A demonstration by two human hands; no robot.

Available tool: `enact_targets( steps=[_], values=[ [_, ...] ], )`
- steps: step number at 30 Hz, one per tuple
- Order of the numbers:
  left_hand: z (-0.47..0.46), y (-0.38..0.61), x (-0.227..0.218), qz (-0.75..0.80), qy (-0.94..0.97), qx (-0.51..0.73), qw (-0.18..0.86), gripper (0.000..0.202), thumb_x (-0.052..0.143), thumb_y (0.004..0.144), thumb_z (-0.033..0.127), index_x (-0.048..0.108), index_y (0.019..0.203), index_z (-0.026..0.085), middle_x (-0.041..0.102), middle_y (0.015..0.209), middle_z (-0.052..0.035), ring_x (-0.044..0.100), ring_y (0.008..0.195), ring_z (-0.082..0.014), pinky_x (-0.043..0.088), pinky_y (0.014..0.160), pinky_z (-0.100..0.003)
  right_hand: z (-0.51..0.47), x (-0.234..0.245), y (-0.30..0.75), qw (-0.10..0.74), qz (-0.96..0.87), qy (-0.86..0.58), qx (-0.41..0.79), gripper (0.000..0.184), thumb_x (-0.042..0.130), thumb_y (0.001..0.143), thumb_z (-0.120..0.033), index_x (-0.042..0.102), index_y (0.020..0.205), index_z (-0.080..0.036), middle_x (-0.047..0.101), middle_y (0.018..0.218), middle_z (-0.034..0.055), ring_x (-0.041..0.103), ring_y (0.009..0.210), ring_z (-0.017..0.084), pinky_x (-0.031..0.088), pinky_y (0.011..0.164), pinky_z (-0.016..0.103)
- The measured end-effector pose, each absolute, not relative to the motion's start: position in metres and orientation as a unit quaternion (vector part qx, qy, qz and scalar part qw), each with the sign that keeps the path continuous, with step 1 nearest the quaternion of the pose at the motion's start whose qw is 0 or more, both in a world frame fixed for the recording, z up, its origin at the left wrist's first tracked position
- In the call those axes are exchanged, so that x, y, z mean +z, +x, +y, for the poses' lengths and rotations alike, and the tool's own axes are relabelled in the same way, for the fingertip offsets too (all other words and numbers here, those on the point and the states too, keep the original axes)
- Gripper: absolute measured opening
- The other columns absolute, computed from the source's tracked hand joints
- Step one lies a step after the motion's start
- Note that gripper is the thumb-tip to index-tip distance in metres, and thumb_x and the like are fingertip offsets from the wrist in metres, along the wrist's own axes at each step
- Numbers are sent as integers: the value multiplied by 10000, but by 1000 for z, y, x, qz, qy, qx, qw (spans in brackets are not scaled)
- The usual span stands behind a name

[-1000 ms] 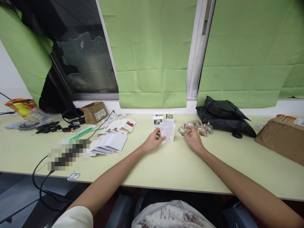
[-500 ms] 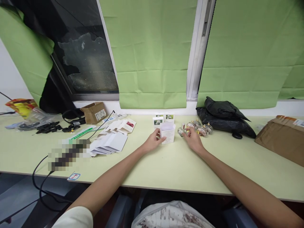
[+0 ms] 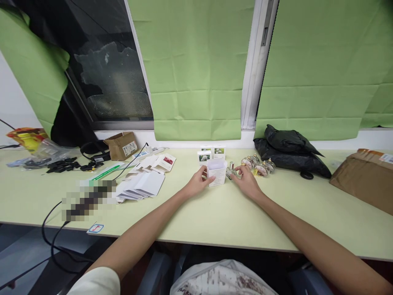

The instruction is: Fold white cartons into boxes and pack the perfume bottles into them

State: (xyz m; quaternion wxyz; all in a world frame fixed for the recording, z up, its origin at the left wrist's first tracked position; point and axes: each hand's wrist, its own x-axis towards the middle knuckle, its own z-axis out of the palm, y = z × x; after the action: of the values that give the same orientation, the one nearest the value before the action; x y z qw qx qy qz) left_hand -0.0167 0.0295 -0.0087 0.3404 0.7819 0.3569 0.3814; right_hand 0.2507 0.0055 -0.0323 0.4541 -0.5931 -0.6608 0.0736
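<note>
My left hand point(image 3: 197, 182) grips the side of a small open white box point(image 3: 217, 172) standing on the pale green table point(image 3: 215, 213). My right hand point(image 3: 247, 183) is pinched on a small glass perfume bottle point(image 3: 231, 171), holding it just right of the box. More small bottles point(image 3: 259, 166) with gold caps sit in a cluster to the right. Two closed white boxes point(image 3: 211, 154) with flower pictures stand behind the open one.
Flat unfolded white cartons point(image 3: 144, 180) lie in a pile to the left. A black plastic bag point(image 3: 288, 151) rests at the back right, a brown cardboard box point(image 3: 365, 176) at the far right. Cables, a small cardboard box point(image 3: 122, 145) and black parts sit at the left.
My right hand took one bottle from the cluster and moved it left, close to the open box. My left hand has stayed on the box.
</note>
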Motion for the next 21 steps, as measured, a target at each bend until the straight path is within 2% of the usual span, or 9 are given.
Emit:
enact_targets(
  steps=[4,7,14,21],
  values=[
    [29,-16,-8,357,780,385,340,488,647,916,595,572,1210,212,668,1179,-85,621,1037,-220,557,828,-336,6,-33,249,450,-666,-584,110,492,664,862,-561,633,1201,-206,661,1213,101,640,920,233,516,790,360],
    [29,-16,-8,356,781,385,339,480,648,916,587,579,1208,212,671,1180,-85,623,1037,-220,559,828,-337,6,-32,247,442,-671,-579,138,490,659,880,-520,622,1263,-216,682,1282,107,668,984,250,536,794,361],
    [29,-17,-7,360,781,383,336,478,649,914,587,590,1204,211,674,1178,-86,627,1043,-225,566,826,-344,2,-26,246,415,-668,-601,144,351,581,943,-405,634,1254,-251,752,1141,55,690,874,228,511,814,356],
    [28,-16,-7,362,780,385,337,502,655,904,597,590,1225,216,680,1179,-85,631,1040,-228,570,830,-348,2,-24,246,407,-671,-603,144,388,605,924,-468,634,1247,-255,753,1019,33,653,765,212,464,709,316]
  ],
)
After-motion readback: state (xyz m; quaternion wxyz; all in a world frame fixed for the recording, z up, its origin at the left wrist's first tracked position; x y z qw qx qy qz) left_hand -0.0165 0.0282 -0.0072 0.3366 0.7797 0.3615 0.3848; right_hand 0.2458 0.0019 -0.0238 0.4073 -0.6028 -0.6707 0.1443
